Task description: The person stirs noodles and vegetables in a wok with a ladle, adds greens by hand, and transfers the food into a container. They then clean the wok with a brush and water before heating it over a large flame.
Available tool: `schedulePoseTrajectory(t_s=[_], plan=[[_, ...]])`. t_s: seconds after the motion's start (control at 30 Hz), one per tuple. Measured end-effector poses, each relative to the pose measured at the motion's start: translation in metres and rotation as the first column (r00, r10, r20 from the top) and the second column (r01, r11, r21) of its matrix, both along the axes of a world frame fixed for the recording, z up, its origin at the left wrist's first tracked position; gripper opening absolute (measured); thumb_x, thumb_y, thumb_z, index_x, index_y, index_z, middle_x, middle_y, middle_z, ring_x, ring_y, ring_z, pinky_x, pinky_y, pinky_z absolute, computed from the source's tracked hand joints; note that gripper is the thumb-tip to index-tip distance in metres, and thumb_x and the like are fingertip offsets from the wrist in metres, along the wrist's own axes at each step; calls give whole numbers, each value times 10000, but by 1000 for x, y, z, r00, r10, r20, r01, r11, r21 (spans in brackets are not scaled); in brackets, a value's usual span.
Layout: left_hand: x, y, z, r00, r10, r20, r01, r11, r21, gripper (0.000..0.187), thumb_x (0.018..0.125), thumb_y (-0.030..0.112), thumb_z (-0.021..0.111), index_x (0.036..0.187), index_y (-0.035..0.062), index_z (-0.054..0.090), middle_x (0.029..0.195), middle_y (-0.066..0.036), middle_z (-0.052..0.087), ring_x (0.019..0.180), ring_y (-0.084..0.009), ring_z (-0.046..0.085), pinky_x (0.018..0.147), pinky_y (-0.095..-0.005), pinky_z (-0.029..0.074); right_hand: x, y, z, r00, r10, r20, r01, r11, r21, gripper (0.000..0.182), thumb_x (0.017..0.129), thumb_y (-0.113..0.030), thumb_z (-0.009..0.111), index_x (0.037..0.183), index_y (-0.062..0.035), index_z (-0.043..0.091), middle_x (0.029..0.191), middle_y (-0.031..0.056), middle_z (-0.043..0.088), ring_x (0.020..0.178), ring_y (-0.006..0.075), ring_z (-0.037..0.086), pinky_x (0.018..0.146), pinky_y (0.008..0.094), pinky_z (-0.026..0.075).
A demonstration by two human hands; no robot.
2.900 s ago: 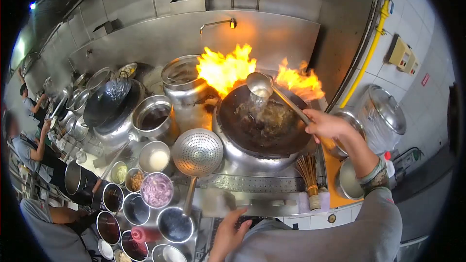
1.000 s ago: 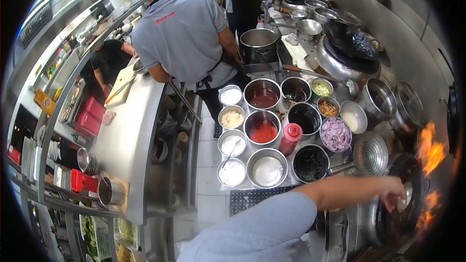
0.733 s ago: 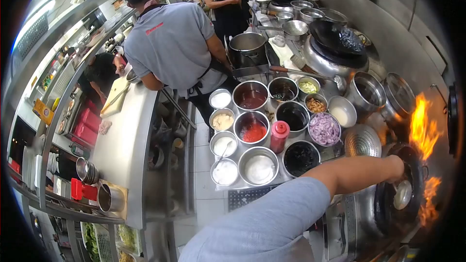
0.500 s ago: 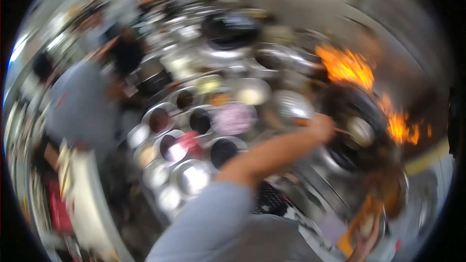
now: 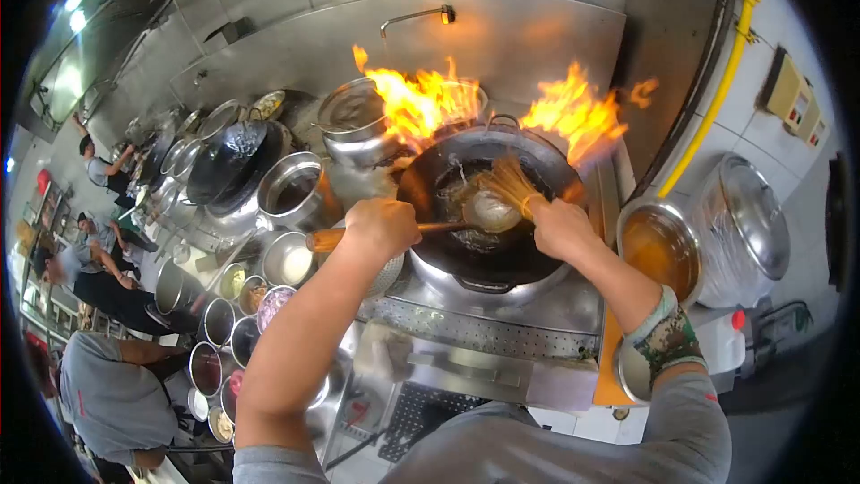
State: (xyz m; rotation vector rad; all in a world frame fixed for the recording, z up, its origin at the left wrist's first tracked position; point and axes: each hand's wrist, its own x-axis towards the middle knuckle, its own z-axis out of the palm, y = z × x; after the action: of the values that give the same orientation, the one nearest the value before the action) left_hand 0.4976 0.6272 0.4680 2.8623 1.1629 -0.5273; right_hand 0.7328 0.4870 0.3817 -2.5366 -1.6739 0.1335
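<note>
A black wok point(image 5: 421, 188) sits on the stove, with liquid at its bottom. My left hand point(image 5: 382, 226) is closed around the wooden handle of a ladle point(image 5: 491, 211), whose round metal bowl is inside the wok. A bamboo wok brush point(image 5: 507, 181) is gripped in my right hand point(image 5: 563, 229), its bristles down in the wok beside the ladle bowl. The bristle tips are partly hidden by splashing water and the ladle.
Tall flames point(image 5: 573, 112) rise behind the wok. A metal pot point(image 5: 298, 193) stands to its left, near several ingredient containers. On the right are a pot of brown liquid point(image 5: 661, 246) and a yellow pipe point(image 5: 717, 99). Co-workers point(image 5: 116, 394) stand at far left.
The view has swung right and sharpened. My right hand has come up from the lower right to the wok and now holds the brush there. My left hand stays on the ladle.
</note>
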Motion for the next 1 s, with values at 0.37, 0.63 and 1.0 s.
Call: schedulePoseTrajectory(t_s=[0.37, 0.63, 1.0], plan=[[20, -10, 24, 995, 84, -48, -78, 990, 114, 240, 835, 318, 639, 976, 157, 746, 1013, -75, 723, 969, -241, 691, 775, -377, 543, 39, 9, 3, 984, 159, -86, -171, 972, -159, 303, 734, -89, 606, 1026, -35, 666, 958, 233, 681, 893, 383, 675, 800, 473, 531], [-95, 41, -102, 984, 71, 165, -108, 967, 232, 171, 840, 217, 596, 963, 100, 623, 915, -141, 661, 874, -349, 646, 723, -463, 520, 96, -72, 66, 972, 66, -224, 23, 927, 373, 530, 792, -213, 700, 1290, -87, 570, 1037, 141, 690, 825, 304, 670, 724, 392, 520], [-105, 5, -166, 715, -10, 699, 78, 995, -67, 287, 841, 251, 698, 1010, 24, 652, 756, -155, 669, 694, -300, 662, 668, -409, 499, 70, -78, -26, -13, 139, -990, 608, 787, 103, 540, 939, -207, 573, 1433, -113, 375, 870, 134, 662, 579, 166, 598, 418, 268, 422]])
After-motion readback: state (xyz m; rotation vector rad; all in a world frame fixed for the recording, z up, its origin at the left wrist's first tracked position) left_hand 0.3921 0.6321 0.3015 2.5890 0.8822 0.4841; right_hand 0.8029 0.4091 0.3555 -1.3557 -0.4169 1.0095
